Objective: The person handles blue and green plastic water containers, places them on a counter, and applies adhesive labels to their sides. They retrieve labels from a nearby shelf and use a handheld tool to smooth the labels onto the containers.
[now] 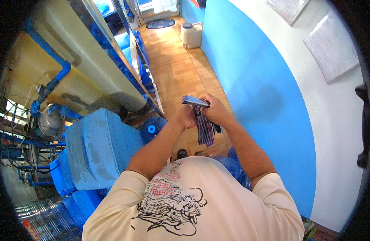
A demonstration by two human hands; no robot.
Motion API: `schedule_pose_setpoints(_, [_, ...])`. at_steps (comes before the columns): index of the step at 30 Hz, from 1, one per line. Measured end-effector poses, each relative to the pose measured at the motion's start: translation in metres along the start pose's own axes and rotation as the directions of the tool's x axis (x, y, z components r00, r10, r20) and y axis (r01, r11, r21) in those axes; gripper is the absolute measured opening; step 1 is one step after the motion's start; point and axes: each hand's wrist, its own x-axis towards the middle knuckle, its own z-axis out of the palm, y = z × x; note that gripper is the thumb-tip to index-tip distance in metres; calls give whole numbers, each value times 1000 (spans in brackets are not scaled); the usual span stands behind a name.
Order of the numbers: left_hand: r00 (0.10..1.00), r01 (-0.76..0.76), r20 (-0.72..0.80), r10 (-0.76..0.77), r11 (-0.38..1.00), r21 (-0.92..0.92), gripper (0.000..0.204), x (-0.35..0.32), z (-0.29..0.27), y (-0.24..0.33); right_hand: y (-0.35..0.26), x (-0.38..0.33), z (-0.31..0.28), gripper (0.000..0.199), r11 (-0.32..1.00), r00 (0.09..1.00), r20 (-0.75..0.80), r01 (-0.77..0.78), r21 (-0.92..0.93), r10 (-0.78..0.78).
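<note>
Hands meet before my chest: my left hand (pixel 187 116) and right hand (pixel 215 110) both grasp a phone (pixel 195 101), striped cloth (pixel 205 129) hanging below, above the wooden floor (pixel 177 68).

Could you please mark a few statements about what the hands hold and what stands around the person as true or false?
1. Both hands are raised together in front of the chest. True: the left hand and the right hand meet there.
2. The hands hold a striped folded cloth. True: part of it hangs below them.
3. The cloth lies on the floor. False: it is up in the hands, above the wooden floor.
4. The wall at the person's right is red. False: the wall is blue below and white above.
5. A pale jug stands on the floor far ahead. True.
</note>
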Motion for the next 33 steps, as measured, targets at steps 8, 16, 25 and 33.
schedule_pose_setpoints(8, [989,-80,136,63,989,124,75,49,33,110,-4,126,-23,22,990,995,-80,57,-127,-67])
schedule_pose_setpoints(16, [982,-169,-48,184,959,227,80,167,67,211,76,294,-73,40,984,991,-80,93,-154,-106])
schedule_pose_setpoints(25, [972,-227,23,233,916,331,76,258,65,353,112,480,-102,45,946,986,123,-142,290,110])
schedule_pose_setpoints(33, [984,-134,-45,173,881,454,58,316,34,510,122,651,-91,48,903,989,103,-140,407,107])
